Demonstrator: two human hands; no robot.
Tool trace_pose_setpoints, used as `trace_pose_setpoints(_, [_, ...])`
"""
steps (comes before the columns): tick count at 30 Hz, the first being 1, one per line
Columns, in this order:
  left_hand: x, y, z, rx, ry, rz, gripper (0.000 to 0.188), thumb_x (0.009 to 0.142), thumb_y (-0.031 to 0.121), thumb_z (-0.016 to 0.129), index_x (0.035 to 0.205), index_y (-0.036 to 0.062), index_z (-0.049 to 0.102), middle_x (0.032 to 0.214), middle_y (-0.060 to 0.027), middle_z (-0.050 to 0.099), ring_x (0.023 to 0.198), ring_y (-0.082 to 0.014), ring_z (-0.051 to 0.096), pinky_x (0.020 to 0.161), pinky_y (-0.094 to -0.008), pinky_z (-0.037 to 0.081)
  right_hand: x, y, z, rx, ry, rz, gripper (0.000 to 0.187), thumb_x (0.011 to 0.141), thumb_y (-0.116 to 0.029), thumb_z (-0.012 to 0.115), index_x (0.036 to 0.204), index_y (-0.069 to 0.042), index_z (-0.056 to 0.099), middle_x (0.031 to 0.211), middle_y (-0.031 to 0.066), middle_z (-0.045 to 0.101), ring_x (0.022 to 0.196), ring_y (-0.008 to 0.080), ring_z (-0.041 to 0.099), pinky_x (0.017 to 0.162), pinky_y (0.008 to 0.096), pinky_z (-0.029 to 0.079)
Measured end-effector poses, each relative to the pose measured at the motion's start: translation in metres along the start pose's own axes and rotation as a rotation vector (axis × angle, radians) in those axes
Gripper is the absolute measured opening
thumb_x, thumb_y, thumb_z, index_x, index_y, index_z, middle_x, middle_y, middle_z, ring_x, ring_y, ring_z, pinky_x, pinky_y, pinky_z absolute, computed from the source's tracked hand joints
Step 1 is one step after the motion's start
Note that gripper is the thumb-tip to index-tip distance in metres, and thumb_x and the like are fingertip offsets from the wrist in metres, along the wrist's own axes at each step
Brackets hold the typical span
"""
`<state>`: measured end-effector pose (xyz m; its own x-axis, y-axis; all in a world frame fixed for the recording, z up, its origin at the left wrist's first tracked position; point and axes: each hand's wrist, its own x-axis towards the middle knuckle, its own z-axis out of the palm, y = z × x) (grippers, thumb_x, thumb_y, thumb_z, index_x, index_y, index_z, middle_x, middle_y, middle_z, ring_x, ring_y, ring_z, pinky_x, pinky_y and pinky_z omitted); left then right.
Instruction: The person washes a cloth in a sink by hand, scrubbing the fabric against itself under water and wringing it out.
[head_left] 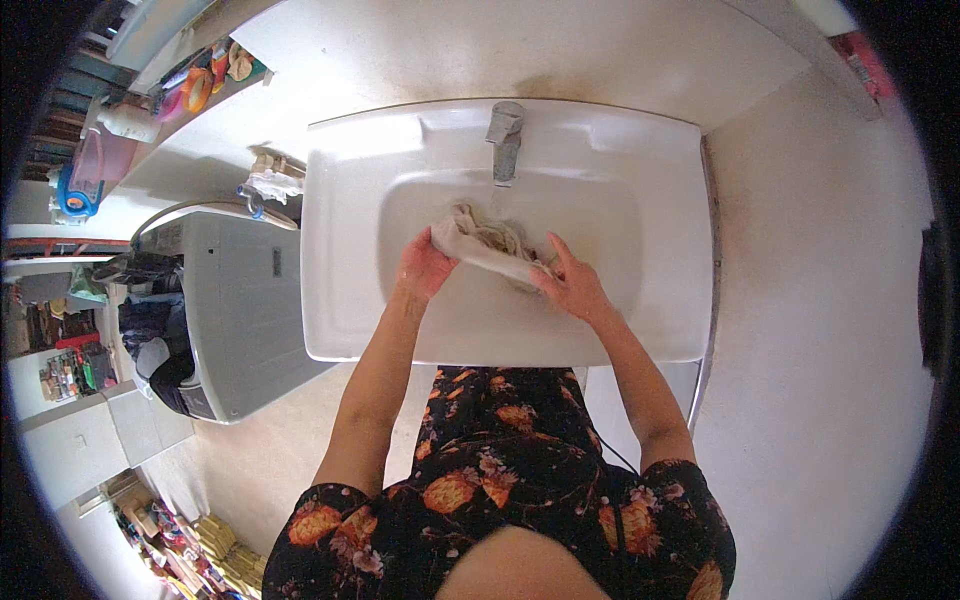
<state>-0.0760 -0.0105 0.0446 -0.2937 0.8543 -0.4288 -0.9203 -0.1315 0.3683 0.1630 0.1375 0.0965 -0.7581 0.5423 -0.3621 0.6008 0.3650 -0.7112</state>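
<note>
Both hands grip a wet beige cloth [490,248] over the white sink [340,300] basin: left hand [425,268] at nine o'clock, right hand [570,285] at four. The faucet [505,140] stands at twelve, apart from the cloth, with open basin around the hands.

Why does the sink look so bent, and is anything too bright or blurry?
Head view: fisheye bends the sink edges, with black corners; glare whitens its left rim; both hands, left hand and right hand, and the cloth look soft.

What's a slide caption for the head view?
Left hand and right hand hold a pale cloth in a white sink.
</note>
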Motion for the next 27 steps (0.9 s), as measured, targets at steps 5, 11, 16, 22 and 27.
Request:
trace_pose_setpoints(5, [-0.033,0.012,0.1,0.288,-0.057,-0.109,0.044,0.09,0.022,0.056,0.128,0.0037,0.044,0.122,-0.0083,0.054,0.112,-0.0215,0.051,0.098,-0.0359,0.04,0.039,0.017,0.019,-0.18,0.162,-0.224,0.064,0.078,-0.027,0.065,0.131,-0.003,0.038,0.096,0.0218,0.062,0.098,0.038,0.057,0.084,0.0455,0.046])
trace_pose_setpoints(11, [-0.052,0.029,0.152,0.484,-0.228,-0.057,0.052,0.079,0.008,0.064,0.127,0.0026,0.044,0.118,-0.0096,0.054,0.11,-0.0211,0.053,0.096,-0.0347,0.042,0.084,0.018,0.047,-0.084,-0.021,-0.24,0.038,0.072,-0.014,0.066,0.107,-0.002,0.06,0.104,0.0182,0.061,0.097,0.0366,0.058,0.085,0.0414,0.046])
trace_pose_setpoints(16, [-0.075,0.076,0.15,0.605,-0.112,-0.058,0.06,0.071,-0.004,0.07,0.125,0.0009,0.044,0.116,-0.0121,0.055,0.108,-0.0219,0.054,0.093,-0.0332,0.044,0.071,0.056,0.029,0.061,0.118,-0.25,0.019,0.07,-0.013,0.066,0.086,-0.002,0.067,0.086,0.0106,0.063,0.087,0.0273,0.06,0.077,0.036,0.048])
trace_pose_setpoints(22, [-0.067,0.095,0.039,1.389,0.061,-0.102,0.069,0.055,0.011,0.085,0.114,-0.0046,0.052,0.102,-0.0122,0.06,0.092,-0.0225,0.058,0.085,-0.0333,0.047,0.05,0.05,-0.047,0.946,-0.075,0.097,0.014,0.076,-0.016,0.064,0.081,-0.003,0.061,0.079,0.0018,0.058,0.076,0.0128,0.055,0.072,0.0299,0.047])
trace_pose_setpoints(27, [-0.038,0.096,0.029,1.454,0.082,-0.374,0.048,0.069,0.034,0.08,0.097,-0.0003,0.063,0.088,-0.0083,0.063,0.081,-0.0186,0.057,0.074,-0.0299,0.045,0.07,0.04,-0.071,0.827,0.207,0.286,0.03,0.077,-0.022,0.067,0.097,-0.001,0.057,0.089,0.0098,0.061,0.077,0.0204,0.058,0.071,0.0315,0.048])
